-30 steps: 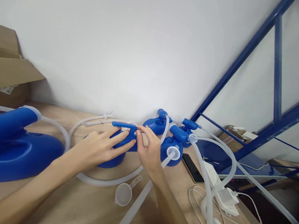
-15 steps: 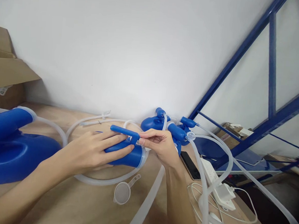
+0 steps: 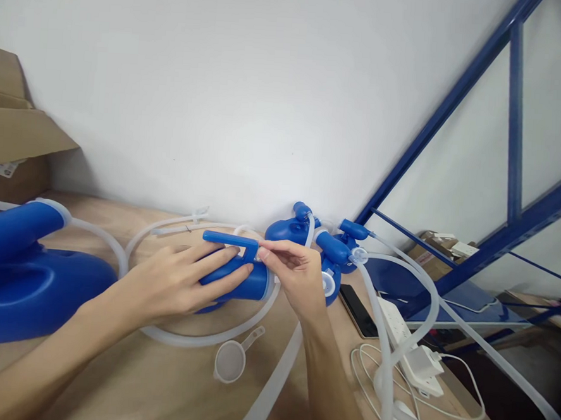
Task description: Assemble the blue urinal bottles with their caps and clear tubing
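My left hand point(image 3: 181, 279) is wrapped over a blue cylindrical piece point(image 3: 252, 280) that has a whitish rim at its right end. Above that piece lies a flat blue bar-shaped part point(image 3: 228, 239), its left end free over my left fingers. At the bar's right end, the thumb and forefinger of my right hand point(image 3: 298, 271) pinch its bent corner. The far side of the blue piece is hidden under my left hand. A clear round cap with a strap point(image 3: 230, 361) lies on the brown surface just below my hands.
A large blue container point(image 3: 67, 285) stands at left, near an open cardboard box point(image 3: 23, 131). Smaller blue containers point(image 3: 286, 230) are by the wall. Translucent tubing point(image 3: 435, 289) loops at right over a phone point(image 3: 357, 310) and power strip point(image 3: 412, 351). A blue metal frame point(image 3: 438, 112) rises behind.
The blue bar and cylinder have turned slightly, the bar now lying more level. My right hand has shifted a little, its fingers nearer the bar's corner.
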Demonstrator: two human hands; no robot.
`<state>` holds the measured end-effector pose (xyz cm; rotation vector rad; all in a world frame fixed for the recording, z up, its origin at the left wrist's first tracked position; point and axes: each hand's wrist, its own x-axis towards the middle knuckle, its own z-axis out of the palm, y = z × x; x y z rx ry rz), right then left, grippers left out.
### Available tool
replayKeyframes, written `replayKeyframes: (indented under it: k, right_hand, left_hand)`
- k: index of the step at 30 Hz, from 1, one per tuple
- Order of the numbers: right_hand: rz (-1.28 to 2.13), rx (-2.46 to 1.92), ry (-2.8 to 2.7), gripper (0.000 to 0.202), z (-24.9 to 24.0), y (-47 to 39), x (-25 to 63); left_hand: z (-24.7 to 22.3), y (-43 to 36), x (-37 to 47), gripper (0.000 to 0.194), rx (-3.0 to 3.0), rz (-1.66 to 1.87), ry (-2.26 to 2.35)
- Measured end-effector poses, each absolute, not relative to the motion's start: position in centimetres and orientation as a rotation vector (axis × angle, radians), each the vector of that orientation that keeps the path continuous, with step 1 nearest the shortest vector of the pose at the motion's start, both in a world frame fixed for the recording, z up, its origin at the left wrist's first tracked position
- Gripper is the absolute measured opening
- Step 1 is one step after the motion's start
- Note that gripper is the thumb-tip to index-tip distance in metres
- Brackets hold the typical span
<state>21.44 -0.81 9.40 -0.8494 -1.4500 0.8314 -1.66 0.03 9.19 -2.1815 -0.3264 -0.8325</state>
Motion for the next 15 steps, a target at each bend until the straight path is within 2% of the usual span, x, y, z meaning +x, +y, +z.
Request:
replayKeyframes:
  k: [5, 9, 12, 15]
  right_hand:
    - [0.600, -0.964, -1.567, 0.016, 9.0, -0.4, 21.2]
    - [0.668, -0.991, -1.599, 0.027, 9.1, 0.0, 22.3]
    - [0.759, -1.037, -1.689, 0.042, 9.1, 0.4, 23.1]
    - [0.654, -1.137, -1.997, 0.056, 8.2, 1.0, 23.2]
  left_hand:
    - [8.4, 0.9, -2.5, 0.044, -2.322, -0.774, -0.456]
    - [8.2, 1.6, -3.6, 0.055, -2.473, -0.943, -0.632]
    - [9.1, 2.1, -3.9, 0.067, -2.498, -1.223, -1.121]
    - [9.7, 3.0, -3.7, 0.067, -2.413, -1.416, -1.790]
